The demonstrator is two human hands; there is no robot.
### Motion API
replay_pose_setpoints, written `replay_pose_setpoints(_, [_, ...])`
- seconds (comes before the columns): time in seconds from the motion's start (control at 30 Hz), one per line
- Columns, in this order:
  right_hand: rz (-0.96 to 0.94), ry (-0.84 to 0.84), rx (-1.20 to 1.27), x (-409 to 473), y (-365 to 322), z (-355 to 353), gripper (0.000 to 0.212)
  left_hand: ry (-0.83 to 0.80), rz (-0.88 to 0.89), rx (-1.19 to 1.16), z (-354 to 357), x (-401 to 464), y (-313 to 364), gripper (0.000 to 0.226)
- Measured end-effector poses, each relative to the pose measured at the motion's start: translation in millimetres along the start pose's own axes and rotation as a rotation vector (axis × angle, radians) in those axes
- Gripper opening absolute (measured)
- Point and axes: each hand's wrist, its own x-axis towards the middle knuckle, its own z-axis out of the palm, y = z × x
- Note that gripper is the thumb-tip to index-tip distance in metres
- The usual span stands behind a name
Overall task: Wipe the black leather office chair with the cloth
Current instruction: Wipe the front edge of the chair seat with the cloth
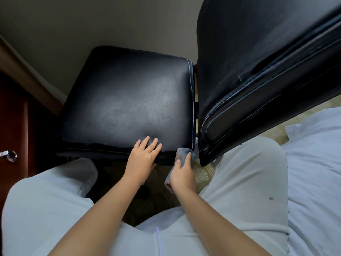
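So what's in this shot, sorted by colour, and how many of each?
Black: 1, the chair
Grey: 1, the cloth, gripped by the right hand
White: 1, the bedding
Silver: 1, the door handle
Total: 4 things. The left hand rests flat on the seat's near edge.

White bedding point(317, 163) fills the right of the frame. A metal door handle point(9, 155) shows at far left on a dark wooden door point(13, 117). Patterned carpet point(204, 174) lies lower centre.
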Motion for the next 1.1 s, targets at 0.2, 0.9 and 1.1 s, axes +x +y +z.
replay_pose_setpoints(0.2, [0.081, 0.050, 0.173, 23.2, -16.5, -4.3, 0.050, 0.027, 0.006, -0.002, -0.2, 0.2, -0.4, 0.076])
replay_pose_setpoints(0.9, [0.012, -0.048, 0.370, 7.5, -5.1, -2.8, 0.046, -0.046, -0.046, -0.009, -5.3, -3.2, 5.3, 0.077])
replay_pose_setpoints(1.1, [0.034, -0.069, 0.370, -3.3, -0.3, 6.9, 0.053, -0.095, -0.074, 0.013, -5.4, -2.9, 4.9, 0.078])
